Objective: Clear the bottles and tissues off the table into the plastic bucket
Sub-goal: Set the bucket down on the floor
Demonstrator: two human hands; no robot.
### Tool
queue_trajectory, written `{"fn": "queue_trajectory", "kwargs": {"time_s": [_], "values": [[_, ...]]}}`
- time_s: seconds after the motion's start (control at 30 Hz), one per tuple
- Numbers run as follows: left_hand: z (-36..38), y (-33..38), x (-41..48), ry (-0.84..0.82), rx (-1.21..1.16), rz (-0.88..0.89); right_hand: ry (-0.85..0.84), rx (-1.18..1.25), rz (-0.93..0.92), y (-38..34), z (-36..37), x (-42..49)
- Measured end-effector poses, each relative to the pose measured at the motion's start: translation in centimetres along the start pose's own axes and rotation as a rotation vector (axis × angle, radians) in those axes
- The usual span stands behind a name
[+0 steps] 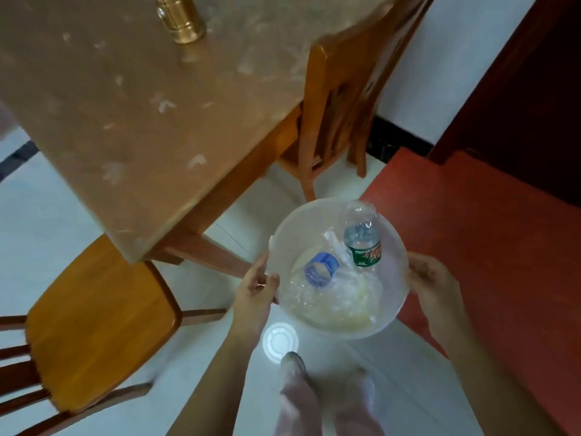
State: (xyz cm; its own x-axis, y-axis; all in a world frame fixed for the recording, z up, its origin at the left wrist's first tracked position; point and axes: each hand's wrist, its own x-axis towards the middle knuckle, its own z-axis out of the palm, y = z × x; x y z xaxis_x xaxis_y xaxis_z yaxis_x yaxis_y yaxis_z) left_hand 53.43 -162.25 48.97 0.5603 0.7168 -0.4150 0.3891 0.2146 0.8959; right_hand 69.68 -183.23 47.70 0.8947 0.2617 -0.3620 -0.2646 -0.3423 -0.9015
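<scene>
I hold a translucent white plastic bucket [390, 313] above the floor, beside the table's corner. My left hand [256, 286] grips its left rim and my right hand [430, 284] grips its right rim. Inside lie a clear bottle with a green label [361, 243], a crushed bottle with a blue label [320, 269] and pale crumpled tissue or plastic [339, 306]. The table [135, 105], under a tan patterned cover, fills the upper left.
A gold metal container [182, 17] stands at the table's far edge. One wooden chair [97, 313] sits at the lower left, another [342, 89] behind the table. A red mat [487, 247] covers the floor on the right. My feet [327, 401] show below.
</scene>
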Motion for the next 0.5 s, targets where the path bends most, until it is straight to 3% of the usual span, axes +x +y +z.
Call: {"fn": "queue_trajectory", "kwargs": {"time_s": [0.27,0.5], "values": [[0.6,-17.9,9.5,-0.048,0.155,-0.092,-0.122,0.019,0.168,19.0,6.1,5.7],[2.5,-30.2,13.8,-0.141,0.266,-0.120,-0.005,0.088,0.328,32.6,9.1,8.3]]}}
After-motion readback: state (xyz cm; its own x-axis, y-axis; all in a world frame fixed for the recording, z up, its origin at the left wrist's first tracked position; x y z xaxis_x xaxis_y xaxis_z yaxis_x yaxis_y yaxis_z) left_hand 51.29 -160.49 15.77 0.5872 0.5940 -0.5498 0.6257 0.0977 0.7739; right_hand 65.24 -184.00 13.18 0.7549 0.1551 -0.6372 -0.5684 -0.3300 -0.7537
